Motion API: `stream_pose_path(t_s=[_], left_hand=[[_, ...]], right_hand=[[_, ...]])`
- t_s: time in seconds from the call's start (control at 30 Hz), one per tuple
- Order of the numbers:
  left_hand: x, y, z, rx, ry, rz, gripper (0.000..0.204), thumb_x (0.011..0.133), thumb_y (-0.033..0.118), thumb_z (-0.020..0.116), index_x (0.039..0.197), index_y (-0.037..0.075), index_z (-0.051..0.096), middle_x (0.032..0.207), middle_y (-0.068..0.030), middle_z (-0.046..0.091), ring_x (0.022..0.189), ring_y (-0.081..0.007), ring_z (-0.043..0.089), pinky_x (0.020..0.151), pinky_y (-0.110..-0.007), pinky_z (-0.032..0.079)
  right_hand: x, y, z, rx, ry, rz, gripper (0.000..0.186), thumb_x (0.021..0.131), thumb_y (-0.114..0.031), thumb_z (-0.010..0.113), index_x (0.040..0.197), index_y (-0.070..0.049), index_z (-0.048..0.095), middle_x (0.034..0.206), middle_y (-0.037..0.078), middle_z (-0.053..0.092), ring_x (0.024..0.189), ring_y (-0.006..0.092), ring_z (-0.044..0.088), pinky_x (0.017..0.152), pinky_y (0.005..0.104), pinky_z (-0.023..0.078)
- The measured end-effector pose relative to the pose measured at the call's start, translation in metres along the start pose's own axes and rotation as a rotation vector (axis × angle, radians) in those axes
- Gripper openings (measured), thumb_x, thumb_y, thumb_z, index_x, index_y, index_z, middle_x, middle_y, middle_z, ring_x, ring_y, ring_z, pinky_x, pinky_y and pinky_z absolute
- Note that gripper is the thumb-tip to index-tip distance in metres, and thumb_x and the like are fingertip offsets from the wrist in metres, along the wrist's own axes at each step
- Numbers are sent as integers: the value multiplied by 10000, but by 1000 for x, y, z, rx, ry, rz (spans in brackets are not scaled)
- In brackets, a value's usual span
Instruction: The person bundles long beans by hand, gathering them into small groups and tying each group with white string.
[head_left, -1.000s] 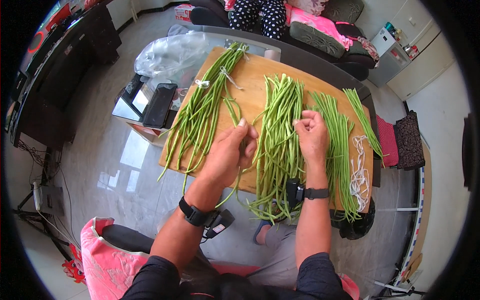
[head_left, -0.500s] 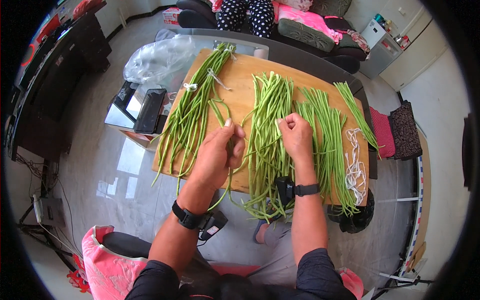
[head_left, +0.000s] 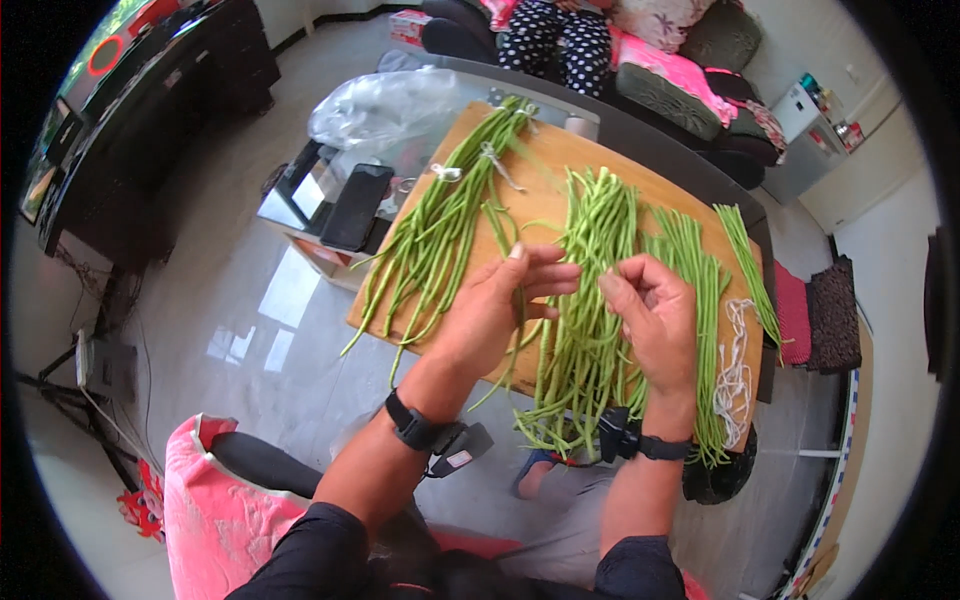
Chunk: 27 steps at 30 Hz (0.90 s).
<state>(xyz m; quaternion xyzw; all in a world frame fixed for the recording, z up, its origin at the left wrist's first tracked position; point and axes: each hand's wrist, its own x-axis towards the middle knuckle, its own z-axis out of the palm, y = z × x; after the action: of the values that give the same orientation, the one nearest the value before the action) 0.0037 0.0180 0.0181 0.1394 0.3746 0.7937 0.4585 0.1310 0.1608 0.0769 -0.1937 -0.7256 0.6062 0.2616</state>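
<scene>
Green long beans point(head_left: 580, 210) lie in groups on the wooden board point(head_left: 540, 170). The left group point(head_left: 420, 240) has white string ties; loose white string point(head_left: 730, 385) is heaped at the right. My left hand point(head_left: 525, 285) is over the board between the left and middle groups, fingers stretched apart, with a few strands passing behind its thumb. My right hand point(head_left: 640, 295) is curled over the middle beans, thumb near index finger; what is in it, if anything, is hidden.
The board rests on a glass table point(head_left: 590, 125) beside a clear plastic bag point(head_left: 365, 110) and black phone point(head_left: 357, 206). Another person in dotted trousers point(head_left: 555, 45) sits on the sofa beyond. A dark desk point(head_left: 130, 170) stands left, a pink-covered seat point(head_left: 210, 510) below.
The view has shifted, so the scene sits farther right. My left hand's fingers have uncurled and it has moved toward my right hand, which stays curled over the middle beans.
</scene>
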Motion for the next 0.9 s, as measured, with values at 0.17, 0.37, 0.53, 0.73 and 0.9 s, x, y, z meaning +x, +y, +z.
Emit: stream_pose_path(t_s=[0.17, 0.37, 0.53, 0.73, 0.9], left_hand=[[4, 7, -6, -139, 13, 54, 469, 1133, 314, 323, 1472, 7, 429, 1391, -219, 622, 1254, -352, 631, 1011, -440, 504], [6, 7, -12, -157, -10, 141, 490, 1125, 339, 358, 1492, 16, 393, 1402, -236, 608, 1251, -364, 628, 1037, -466, 489], [5, 8, -12, -136, -28, 199, 485, 1128, 337, 386, 1465, -7, 440, 1178, -162, 687, 1025, -259, 689, 953, -409, 527], [-2, 12, -6, 30, -84, 171, 448, 1136, 319, 407, 1382, -32, 538, 830, -6, 539, 738, -124, 534, 715, -284, 469], [-9, 13, 6, -61, -155, 4, 363, 1137, 329, 417, 1188, 27, 613, 718, 44, 412, 592, -78, 336, 551, -259, 320]], right_hand=[[-6, 11, 1, -62, -282, 154, 138, 956, -107, 728, 892, -5, 660, 755, -77, 569, 675, 2, 476, 586, 206, 384], [-7, 4, 1, -85, -315, 300, 122, 945, -94, 732, 895, -3, 668, 750, -65, 588, 669, 10, 491, 579, 213, 394], [-7, 10, 6, -99, -383, 311, 119, 944, -93, 731, 890, -3, 672, 751, -64, 597, 651, 12, 490, 572, 215, 395], [-8, 13, 8, -325, -480, 269, 142, 905, -124, 765, 919, -1, 694, 732, -47, 612, 639, 31, 509, 581, 230, 419], [-7, 10, -8, -241, -442, 152, 276, 859, -142, 818, 1045, 8, 680, 878, 9, 665, 716, 73, 566, 654, 258, 494]])
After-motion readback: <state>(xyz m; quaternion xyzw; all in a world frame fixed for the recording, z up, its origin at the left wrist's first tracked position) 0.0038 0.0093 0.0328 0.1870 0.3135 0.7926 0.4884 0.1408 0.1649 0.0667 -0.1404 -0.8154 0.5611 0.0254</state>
